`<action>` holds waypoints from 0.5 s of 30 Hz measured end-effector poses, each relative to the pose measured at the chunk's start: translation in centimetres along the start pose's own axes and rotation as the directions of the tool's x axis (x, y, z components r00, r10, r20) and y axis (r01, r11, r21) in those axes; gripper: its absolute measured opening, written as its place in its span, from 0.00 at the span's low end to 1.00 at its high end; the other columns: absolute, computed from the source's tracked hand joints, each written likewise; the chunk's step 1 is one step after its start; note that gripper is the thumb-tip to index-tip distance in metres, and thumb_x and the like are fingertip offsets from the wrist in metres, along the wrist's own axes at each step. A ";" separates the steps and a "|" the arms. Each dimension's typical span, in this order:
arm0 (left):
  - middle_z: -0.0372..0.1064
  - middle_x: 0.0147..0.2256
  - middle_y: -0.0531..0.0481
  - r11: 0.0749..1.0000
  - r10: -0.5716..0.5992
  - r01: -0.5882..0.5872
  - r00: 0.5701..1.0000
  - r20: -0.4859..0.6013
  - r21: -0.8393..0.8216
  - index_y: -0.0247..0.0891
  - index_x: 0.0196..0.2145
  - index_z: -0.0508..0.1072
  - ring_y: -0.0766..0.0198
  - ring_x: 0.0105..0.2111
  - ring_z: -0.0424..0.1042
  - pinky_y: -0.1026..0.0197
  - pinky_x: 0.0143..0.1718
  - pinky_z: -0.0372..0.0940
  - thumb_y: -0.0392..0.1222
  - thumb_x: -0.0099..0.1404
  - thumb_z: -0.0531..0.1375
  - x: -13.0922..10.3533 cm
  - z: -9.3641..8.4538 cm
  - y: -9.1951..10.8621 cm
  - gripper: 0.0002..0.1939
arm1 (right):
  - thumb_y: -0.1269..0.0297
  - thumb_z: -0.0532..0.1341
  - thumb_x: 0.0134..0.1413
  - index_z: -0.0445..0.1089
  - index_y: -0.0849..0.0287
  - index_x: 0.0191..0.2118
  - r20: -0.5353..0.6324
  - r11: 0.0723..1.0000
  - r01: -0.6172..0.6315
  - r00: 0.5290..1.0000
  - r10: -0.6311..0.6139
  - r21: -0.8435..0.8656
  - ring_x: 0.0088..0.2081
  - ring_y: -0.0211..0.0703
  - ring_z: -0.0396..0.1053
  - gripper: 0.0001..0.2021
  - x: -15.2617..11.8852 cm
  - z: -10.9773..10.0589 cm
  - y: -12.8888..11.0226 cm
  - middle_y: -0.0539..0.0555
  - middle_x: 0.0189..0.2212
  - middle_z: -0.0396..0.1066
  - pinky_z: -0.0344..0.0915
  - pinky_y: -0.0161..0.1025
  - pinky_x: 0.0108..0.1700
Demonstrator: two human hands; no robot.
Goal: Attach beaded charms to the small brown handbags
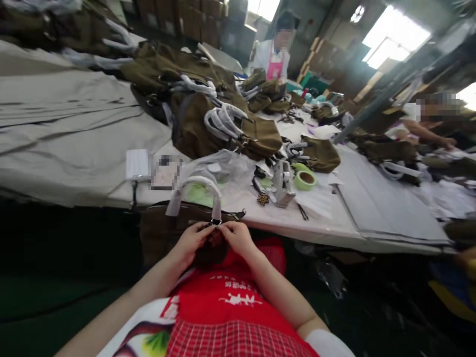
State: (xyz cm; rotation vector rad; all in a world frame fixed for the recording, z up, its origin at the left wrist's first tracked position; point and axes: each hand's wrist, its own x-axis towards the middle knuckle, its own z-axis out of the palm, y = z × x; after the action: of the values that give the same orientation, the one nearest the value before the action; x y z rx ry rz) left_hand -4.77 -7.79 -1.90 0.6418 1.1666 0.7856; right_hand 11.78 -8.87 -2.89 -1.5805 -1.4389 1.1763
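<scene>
A dark brown handbag (159,233) rests against the table's front edge, close to my body. Its handle (201,184) is wrapped in white and arches upward, ending at a metal ring (216,221). Right below that ring, my left hand (195,239) and my right hand (237,236) meet with fingertips pinched together. Between them hangs a small dark brown piece (214,239), perhaps a tag or charm; its details are blurred. Both hands seem to grip its top by the ring, though the fingers partly hide it.
Olive-brown bags (197,124) with wrapped handles pile up across the table (260,214). A tape dispenser (283,183), a green tape roll (305,180) and a leopard-patterned charm (263,199) lie ahead to the right. A person in a pink apron (275,65) stands behind; another person works at right.
</scene>
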 end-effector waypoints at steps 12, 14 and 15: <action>0.54 0.17 0.61 0.982 -0.186 0.190 0.937 0.296 0.016 0.34 0.31 0.70 0.78 0.15 0.46 0.71 0.17 0.36 0.42 0.47 0.69 -0.8 -2.0 1.6 0.16 | 0.64 0.58 0.60 0.75 0.57 0.40 -0.077 0.907 0.267 0.949 -0.307 -0.325 0.34 0.40 0.72 0.09 -1.8 -0.8 -2.0 0.52 0.33 0.76 0.65 0.34 0.39; 0.52 0.17 0.62 0.981 -0.186 0.193 0.936 0.298 0.008 0.34 0.32 0.70 0.78 0.15 0.44 0.70 0.17 0.34 0.41 0.47 0.69 -0.6 -2.2 1.6 0.15 | 0.64 0.58 0.61 0.75 0.55 0.41 0.052 0.856 0.367 0.926 -0.374 -0.364 0.36 0.39 0.72 0.09 -2.0 -0.8 -2.5 0.52 0.36 0.76 0.65 0.33 0.41; 0.51 0.16 0.62 0.980 -0.191 0.200 0.933 0.304 0.003 0.35 0.31 0.69 0.78 0.14 0.44 0.70 0.17 0.34 0.41 0.48 0.68 -0.6 -2.2 1.6 0.15 | 0.64 0.58 0.61 0.76 0.55 0.42 0.109 0.833 0.399 0.915 -0.388 -0.385 0.37 0.39 0.72 0.09 -2.1 -0.8 -2.6 0.52 0.37 0.75 0.65 0.33 0.41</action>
State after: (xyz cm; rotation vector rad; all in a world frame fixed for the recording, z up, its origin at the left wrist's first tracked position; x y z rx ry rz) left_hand -7.35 -7.21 -0.94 0.5887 0.9192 0.5122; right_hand 11.63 -10.44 0.18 -1.4204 -2.0050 0.6874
